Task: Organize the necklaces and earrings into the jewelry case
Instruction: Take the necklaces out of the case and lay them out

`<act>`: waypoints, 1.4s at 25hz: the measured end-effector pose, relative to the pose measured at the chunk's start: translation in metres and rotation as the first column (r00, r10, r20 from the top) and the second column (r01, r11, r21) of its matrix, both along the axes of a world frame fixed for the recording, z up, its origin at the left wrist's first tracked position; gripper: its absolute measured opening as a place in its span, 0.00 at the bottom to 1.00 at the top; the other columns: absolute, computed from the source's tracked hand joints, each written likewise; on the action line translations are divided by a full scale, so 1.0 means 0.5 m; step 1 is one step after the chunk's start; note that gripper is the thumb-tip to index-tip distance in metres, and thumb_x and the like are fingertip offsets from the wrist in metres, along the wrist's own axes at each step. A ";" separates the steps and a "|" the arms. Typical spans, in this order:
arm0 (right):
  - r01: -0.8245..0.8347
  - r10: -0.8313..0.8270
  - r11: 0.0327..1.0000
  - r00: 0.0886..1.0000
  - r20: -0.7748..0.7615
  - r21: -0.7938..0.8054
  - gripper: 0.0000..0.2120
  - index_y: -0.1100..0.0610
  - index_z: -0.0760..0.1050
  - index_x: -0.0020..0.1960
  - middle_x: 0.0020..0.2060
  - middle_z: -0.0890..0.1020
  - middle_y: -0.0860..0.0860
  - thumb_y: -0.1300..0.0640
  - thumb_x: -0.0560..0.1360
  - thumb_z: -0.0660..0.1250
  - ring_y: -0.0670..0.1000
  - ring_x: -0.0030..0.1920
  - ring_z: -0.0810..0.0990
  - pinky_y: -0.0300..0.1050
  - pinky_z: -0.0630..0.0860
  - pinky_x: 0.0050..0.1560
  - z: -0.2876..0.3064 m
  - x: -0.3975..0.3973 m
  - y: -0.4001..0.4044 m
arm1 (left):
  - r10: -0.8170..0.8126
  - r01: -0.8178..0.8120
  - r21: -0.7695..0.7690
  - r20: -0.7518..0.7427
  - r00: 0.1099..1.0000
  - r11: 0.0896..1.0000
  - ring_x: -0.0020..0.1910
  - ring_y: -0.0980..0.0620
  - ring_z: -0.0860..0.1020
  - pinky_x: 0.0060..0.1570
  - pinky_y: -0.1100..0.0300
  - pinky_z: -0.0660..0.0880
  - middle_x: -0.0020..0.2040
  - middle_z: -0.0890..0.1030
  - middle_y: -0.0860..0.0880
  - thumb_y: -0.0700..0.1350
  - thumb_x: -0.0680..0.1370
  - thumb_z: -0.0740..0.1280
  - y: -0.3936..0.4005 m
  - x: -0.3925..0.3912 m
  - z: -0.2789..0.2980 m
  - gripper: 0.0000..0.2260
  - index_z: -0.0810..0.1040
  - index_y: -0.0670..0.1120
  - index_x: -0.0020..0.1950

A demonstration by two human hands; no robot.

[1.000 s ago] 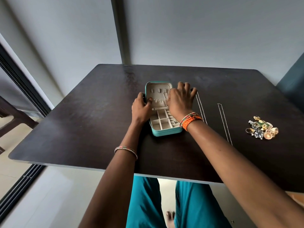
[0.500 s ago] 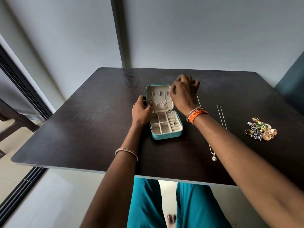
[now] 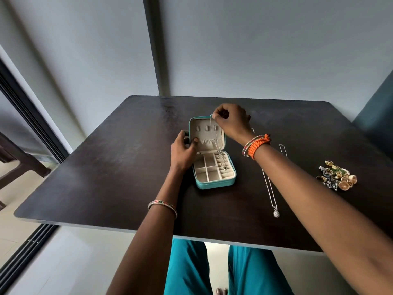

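A small teal jewelry case (image 3: 214,185) lies open on the dark table (image 3: 119,167), its cream lid up and its divided tray toward me. My left hand (image 3: 184,151) grips the lid's left edge, thumb on the inside pocket. Above the lid's top right corner, my right hand (image 3: 230,121) pinches a thin silver necklace (image 3: 214,137) that hangs down across the lid to the tray's ring rolls. A second silver necklace with a round pendant (image 3: 274,206) lies to the right of the case. A third chain (image 3: 284,150) shows past my right forearm. A pile of gold and silver earrings (image 3: 337,177) sits far right.
The table's near edge (image 3: 127,227) runs across in front of my teal-clad knees. A grey wall stands close behind the table. A dark sliding-door frame runs down the left side, and a dark teal surface shows at the far right.
My right hand has lifted off the lid and risen to its top right corner, drawing a thin chain up so it hangs over the open case. My left hand stays on the lid's left edge.
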State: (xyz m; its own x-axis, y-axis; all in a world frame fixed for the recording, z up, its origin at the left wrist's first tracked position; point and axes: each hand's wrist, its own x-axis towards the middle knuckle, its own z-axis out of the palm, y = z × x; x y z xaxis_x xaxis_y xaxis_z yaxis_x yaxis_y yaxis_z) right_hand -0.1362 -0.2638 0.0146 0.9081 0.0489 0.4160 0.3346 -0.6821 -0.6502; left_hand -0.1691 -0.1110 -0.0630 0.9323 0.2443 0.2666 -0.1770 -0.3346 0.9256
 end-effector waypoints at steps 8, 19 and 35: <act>-0.218 0.344 0.837 0.923 -0.174 0.502 0.09 0.57 0.73 0.38 0.34 0.80 0.54 0.64 0.77 0.61 0.49 0.34 0.80 0.43 0.77 0.40 0.053 -0.062 -0.003 | 0.039 -0.040 -0.028 -0.045 0.998 0.999 0.47 0.51 0.80 0.51 0.52 0.78 0.47 0.81 0.50 0.41 0.77 0.65 0.016 -0.017 0.001 0.08 0.77 0.45 0.56; -0.356 0.468 0.844 0.854 -0.227 0.401 0.07 0.56 0.69 0.42 0.28 0.71 0.49 0.61 0.78 0.60 0.40 0.19 0.63 0.34 0.60 0.21 0.136 -0.177 0.024 | -0.260 0.266 -0.095 0.070 0.963 0.959 0.54 0.51 0.78 0.55 0.58 0.73 0.55 0.79 0.42 0.50 0.82 0.57 0.006 -0.128 0.158 0.15 0.71 0.45 0.65; -0.372 0.453 0.794 0.890 -0.059 0.480 0.07 0.62 0.80 0.47 0.25 0.74 0.46 0.60 0.77 0.65 0.41 0.23 0.67 0.33 0.63 0.26 0.218 -0.234 -0.072 | -0.281 0.329 -0.132 0.291 0.915 0.935 0.22 0.59 0.62 0.22 0.67 0.58 0.25 0.72 0.57 0.43 0.78 0.66 -0.087 -0.165 0.338 0.06 0.77 0.48 0.41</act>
